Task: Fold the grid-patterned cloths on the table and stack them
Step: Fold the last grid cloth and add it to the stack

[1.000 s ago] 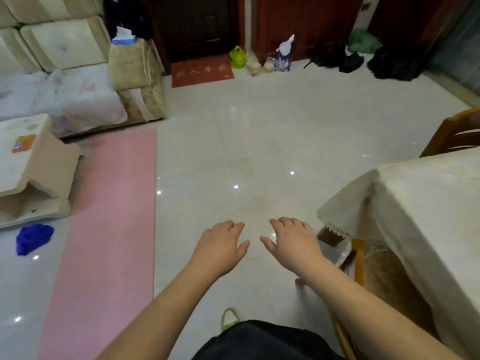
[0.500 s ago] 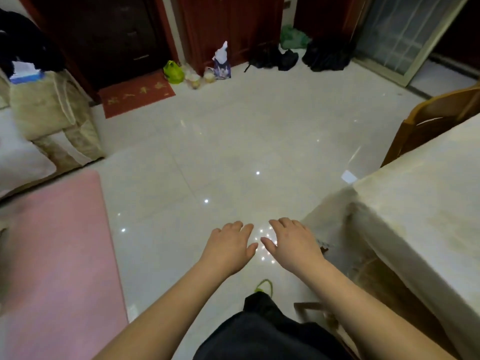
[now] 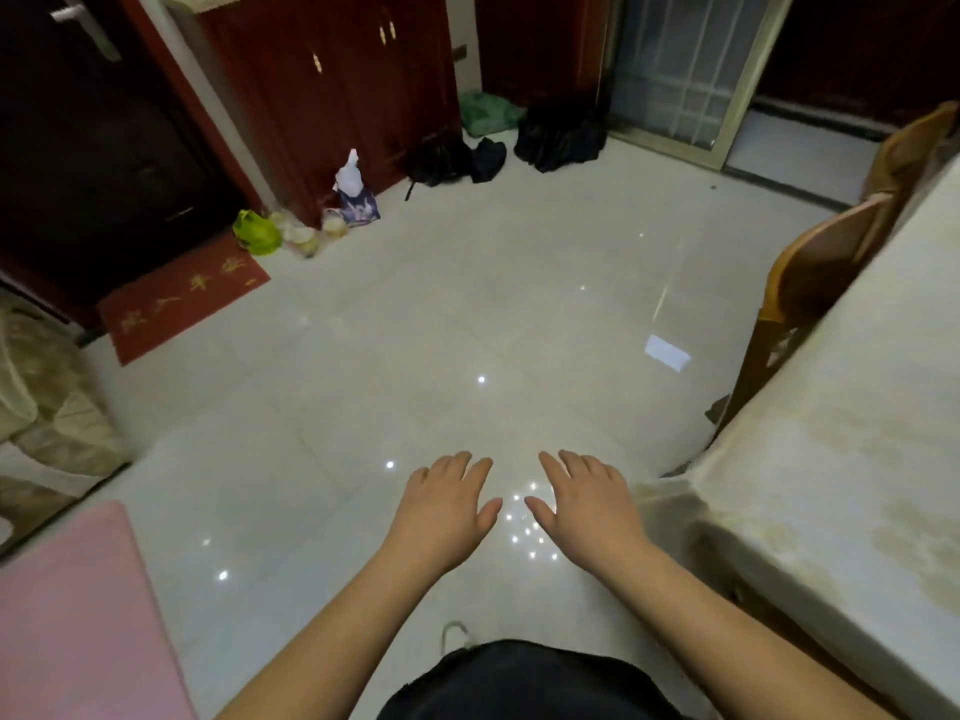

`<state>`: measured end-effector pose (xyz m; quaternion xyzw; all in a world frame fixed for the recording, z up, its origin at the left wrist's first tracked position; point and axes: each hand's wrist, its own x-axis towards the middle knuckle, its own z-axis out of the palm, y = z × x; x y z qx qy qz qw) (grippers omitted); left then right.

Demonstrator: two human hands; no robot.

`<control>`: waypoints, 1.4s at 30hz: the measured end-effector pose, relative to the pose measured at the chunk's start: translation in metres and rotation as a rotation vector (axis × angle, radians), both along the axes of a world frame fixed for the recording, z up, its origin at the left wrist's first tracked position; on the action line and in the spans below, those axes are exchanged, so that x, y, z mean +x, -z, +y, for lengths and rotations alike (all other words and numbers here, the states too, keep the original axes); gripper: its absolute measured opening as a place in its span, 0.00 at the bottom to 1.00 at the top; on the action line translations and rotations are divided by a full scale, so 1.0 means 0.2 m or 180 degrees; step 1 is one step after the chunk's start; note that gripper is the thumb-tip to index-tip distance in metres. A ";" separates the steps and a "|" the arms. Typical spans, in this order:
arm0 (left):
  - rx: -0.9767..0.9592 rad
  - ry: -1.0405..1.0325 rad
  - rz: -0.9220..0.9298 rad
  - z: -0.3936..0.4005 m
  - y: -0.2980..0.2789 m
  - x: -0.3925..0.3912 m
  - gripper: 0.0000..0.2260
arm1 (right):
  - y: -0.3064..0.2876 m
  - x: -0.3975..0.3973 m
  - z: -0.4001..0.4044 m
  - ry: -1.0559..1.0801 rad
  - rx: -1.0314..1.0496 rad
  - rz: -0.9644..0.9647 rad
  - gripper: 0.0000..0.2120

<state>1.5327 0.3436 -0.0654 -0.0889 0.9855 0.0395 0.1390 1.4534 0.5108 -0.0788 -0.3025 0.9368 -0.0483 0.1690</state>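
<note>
Both hands out palms-down over the floor (image 3: 415,324), fingers relaxed & apart, gripping nothing: left hand (image 3: 447,506), right hand (image 3: 587,504), thumbs near each other. Desk (image 3: 841,459) w/ pale cover at right; grid cloths not in view. Wooden chair (image 3: 821,272) far right.

Table (image 3: 852,459) at right with chairs (image 3: 826,272) behind it, doormat (image 3: 182,298) far left, both hands side by side over floor (image 3: 467,324)

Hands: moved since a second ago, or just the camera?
Cannot tell. The left hand and right hand hold the same spot in view, empty, while the red mat slid left: the head turned right.
</note>
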 end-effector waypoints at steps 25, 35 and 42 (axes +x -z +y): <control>0.0280 0.1728 0.0726 -0.31 -0.26 -2.30 0.24 | -0.32 -1.77 -0.25 0.1915 0.0024 0.0745 0.31; 0.0328 0.2161 0.0906 0.10 -0.42 -3.21 0.24 | -0.42 -2.59 0.14 0.2403 -0.0026 0.1019 0.30; 0.0367 0.2287 0.1043 0.23 -0.52 -3.78 0.23 | -0.54 -3.11 0.32 0.2645 -0.0129 0.1176 0.29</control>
